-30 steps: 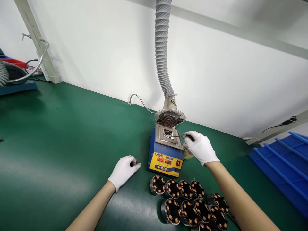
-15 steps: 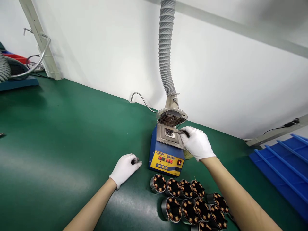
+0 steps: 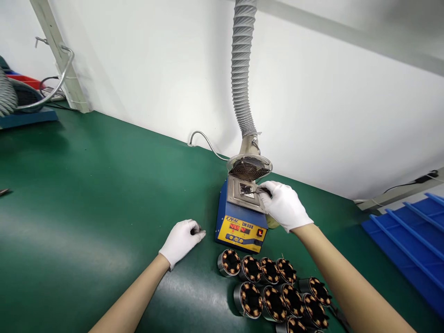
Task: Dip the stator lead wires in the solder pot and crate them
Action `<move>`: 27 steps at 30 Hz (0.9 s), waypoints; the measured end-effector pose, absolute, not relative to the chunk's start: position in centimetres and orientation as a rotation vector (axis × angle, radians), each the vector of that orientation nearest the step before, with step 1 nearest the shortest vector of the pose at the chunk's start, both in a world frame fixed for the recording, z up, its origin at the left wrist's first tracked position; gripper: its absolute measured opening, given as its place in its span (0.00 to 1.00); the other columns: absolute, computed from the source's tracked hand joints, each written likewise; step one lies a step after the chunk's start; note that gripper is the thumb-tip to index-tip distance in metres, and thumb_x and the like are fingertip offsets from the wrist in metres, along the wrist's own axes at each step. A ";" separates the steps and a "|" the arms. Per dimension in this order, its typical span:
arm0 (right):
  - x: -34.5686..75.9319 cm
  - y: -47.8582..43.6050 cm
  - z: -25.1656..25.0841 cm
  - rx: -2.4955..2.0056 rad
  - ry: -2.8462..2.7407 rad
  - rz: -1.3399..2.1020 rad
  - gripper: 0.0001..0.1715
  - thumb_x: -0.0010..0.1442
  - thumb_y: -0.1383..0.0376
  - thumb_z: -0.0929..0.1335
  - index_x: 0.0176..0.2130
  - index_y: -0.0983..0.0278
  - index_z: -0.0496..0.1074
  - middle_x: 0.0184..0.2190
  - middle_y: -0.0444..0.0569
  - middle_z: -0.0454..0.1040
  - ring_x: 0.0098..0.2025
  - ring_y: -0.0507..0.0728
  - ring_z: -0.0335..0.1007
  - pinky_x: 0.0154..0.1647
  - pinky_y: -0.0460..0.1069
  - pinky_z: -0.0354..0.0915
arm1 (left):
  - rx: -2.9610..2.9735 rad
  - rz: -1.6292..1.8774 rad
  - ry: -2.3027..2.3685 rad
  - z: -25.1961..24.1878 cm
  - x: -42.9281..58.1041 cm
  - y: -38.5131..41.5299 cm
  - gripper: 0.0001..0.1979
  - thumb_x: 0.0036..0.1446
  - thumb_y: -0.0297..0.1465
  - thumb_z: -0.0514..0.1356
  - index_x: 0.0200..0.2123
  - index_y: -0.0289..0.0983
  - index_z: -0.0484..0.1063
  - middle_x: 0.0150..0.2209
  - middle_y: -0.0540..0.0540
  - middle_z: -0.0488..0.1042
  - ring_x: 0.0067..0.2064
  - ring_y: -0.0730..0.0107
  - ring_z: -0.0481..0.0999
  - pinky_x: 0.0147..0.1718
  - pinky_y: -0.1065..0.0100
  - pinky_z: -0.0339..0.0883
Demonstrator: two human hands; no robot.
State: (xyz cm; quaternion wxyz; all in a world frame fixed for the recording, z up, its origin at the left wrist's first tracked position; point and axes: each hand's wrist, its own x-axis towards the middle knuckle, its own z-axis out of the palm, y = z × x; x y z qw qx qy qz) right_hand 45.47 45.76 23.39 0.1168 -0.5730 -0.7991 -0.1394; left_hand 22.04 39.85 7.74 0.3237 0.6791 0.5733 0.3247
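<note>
The right hand (image 3: 286, 206) pinches a slim tool (image 3: 255, 191), long axis seemingly sideways, pointing left over the machine (image 3: 240, 232).

Tool (image 3: 259, 190) partly hid. in R hand (image 3: 284, 206), yellowish item (image 3: 273, 223) behind it too; grey hose (image 3: 242, 69) cut off @ top.

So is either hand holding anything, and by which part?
The right hand holds a thin dark tool by its outer end, tip over the blue machine. Whether the left hand holds anything cannot be told.
</note>
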 end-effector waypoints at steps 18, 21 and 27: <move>44.9 40.6 14.8 -1.082 -2.477 -1.187 0.16 0.55 0.79 0.59 0.40 0.72 0.70 0.19 0.48 0.65 0.23 0.55 0.57 0.25 0.50 0.50 | 1.775 0.849 1.510 7.8 22.1 39.8 0.13 0.50 0.37 0.55 0.19 0.40 0.57 0.24 0.52 0.68 0.28 0.69 0.68 0.29 0.69 0.58; 44.8 40.3 14.0 -1.063 -2.459 -1.199 0.16 0.56 0.79 0.59 0.41 0.72 0.70 0.20 0.48 0.66 0.23 0.55 0.57 0.26 0.51 0.50 | 1.782 0.850 1.514 7.8 22.2 39.8 0.13 0.50 0.38 0.54 0.19 0.40 0.57 0.23 0.52 0.67 0.28 0.69 0.67 0.29 0.69 0.58; 46.1 39.4 14.2 -1.039 -2.403 -1.180 0.17 0.57 0.80 0.58 0.42 0.72 0.68 0.21 0.48 0.65 0.23 0.55 0.55 0.25 0.51 0.51 | 1.800 0.844 1.505 7.8 22.2 39.8 0.14 0.50 0.39 0.54 0.18 0.40 0.56 0.22 0.53 0.66 0.28 0.69 0.67 0.29 0.69 0.57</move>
